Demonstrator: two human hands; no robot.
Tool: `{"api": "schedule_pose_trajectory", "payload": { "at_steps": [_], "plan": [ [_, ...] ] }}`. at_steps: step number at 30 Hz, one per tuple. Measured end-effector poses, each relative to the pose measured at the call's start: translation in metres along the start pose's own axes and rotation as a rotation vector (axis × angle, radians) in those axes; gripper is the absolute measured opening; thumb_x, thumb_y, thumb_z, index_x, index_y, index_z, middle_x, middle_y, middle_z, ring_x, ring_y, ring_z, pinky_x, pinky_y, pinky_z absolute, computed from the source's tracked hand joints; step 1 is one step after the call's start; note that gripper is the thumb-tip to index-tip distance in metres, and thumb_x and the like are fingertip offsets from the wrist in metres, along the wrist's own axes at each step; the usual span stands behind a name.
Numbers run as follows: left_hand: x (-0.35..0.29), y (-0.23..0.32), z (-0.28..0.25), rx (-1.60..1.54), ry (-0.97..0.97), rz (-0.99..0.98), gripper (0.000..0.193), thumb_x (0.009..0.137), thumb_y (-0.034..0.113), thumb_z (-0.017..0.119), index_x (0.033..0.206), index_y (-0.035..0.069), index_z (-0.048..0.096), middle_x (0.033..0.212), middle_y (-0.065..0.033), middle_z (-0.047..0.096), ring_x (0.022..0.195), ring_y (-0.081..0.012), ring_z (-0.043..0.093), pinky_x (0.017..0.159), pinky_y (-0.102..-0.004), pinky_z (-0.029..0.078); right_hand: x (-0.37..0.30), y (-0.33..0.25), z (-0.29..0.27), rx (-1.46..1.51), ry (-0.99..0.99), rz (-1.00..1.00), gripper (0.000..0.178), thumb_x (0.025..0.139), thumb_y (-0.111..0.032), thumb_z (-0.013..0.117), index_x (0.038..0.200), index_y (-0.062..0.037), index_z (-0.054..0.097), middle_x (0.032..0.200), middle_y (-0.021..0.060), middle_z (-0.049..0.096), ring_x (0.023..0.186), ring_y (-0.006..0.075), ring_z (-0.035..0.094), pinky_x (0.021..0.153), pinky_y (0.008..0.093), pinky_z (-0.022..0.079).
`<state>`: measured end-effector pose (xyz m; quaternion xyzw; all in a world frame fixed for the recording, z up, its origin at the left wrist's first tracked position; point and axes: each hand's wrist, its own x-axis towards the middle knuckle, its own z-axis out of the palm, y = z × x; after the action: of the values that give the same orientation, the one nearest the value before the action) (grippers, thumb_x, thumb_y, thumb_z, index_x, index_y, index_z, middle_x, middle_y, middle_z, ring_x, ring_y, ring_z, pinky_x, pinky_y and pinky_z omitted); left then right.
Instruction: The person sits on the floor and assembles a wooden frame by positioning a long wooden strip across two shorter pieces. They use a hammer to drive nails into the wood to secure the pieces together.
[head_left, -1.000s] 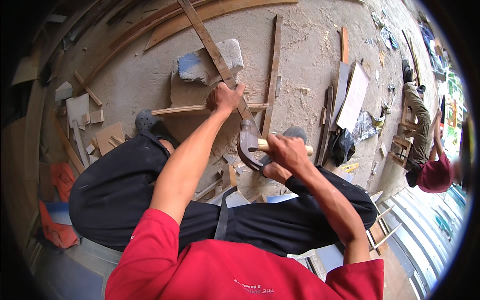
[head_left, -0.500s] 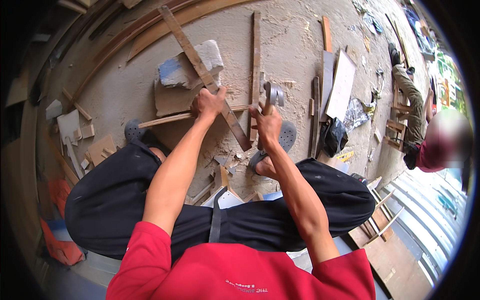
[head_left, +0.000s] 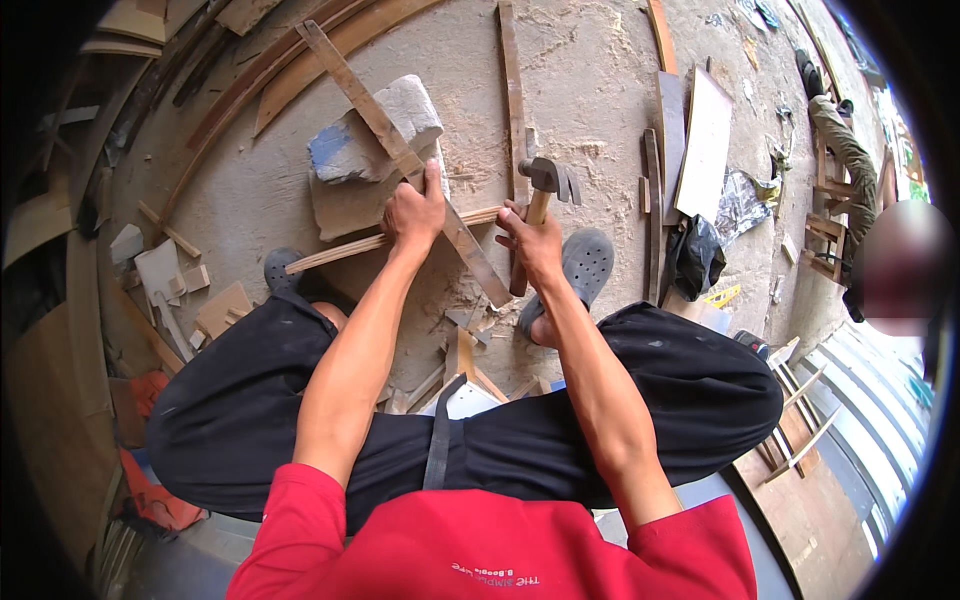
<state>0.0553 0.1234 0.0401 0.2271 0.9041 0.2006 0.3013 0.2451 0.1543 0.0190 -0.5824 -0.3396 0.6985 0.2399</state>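
My left hand [head_left: 414, 215] is closed round a long wooden strip [head_left: 370, 112], with the thumb laid along it. This strip slants from the upper left down toward my right foot and crosses over a thin pale wood batten [head_left: 335, 252]. Beneath its upper part sits a rough white-and-blue block [head_left: 375, 135]. In my right hand [head_left: 535, 240] is a claw hammer [head_left: 552, 178], gripped by its wooden handle close below the head. The batten's right end reaches the fingers of that hand; whether they touch it I cannot tell. Another long strip [head_left: 513, 90] lies beyond the hammer.
Wood offcuts [head_left: 465, 350] lie between my feet, with more scraps [head_left: 185, 275] at the left. On the right are a pale board [head_left: 705, 140], a black plastic bag [head_left: 695, 257] and a yellow tool [head_left: 722, 296]. Another person [head_left: 848, 150] sits at the far right. Sawdust covers the floor.
The hammer head has turned so its claw points right. My left thumb now stretches up along the strip. The whole view has shifted slightly.
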Motion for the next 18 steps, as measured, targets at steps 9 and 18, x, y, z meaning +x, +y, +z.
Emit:
{"api": "schedule_pose_trajectory", "payload": {
  "at_steps": [9,18],
  "plan": [
    [0.001,-0.001,0.006,0.023,0.027,-0.014,0.083,0.092,0.07,0.039,0.089,-0.006,0.072,0.091,-0.0335,0.067,0.094,-0.0487,0.065,0.084,-0.052,0.048,-0.024,-0.013,-0.01,-0.413,0.053,0.019,0.047,0.085,-0.022,0.078,0.118,0.0058,0.059,0.113,0.0155,0.069,0.087,0.0183,0.069,0.066,0.0303,0.06],
    [-0.003,0.001,0.005,-0.073,0.096,0.013,0.08,0.092,0.069,0.041,0.078,-0.005,0.071,0.079,-0.0319,0.066,0.082,-0.0474,0.067,0.075,-0.0533,0.049,-0.058,0.025,-0.031,-0.218,-0.081,-0.02,0.041,0.079,-0.014,0.084,0.095,0.0053,0.052,0.115,0.015,0.068,0.085,0.0123,0.064,0.065,0.0257,0.054]
  ]
}}
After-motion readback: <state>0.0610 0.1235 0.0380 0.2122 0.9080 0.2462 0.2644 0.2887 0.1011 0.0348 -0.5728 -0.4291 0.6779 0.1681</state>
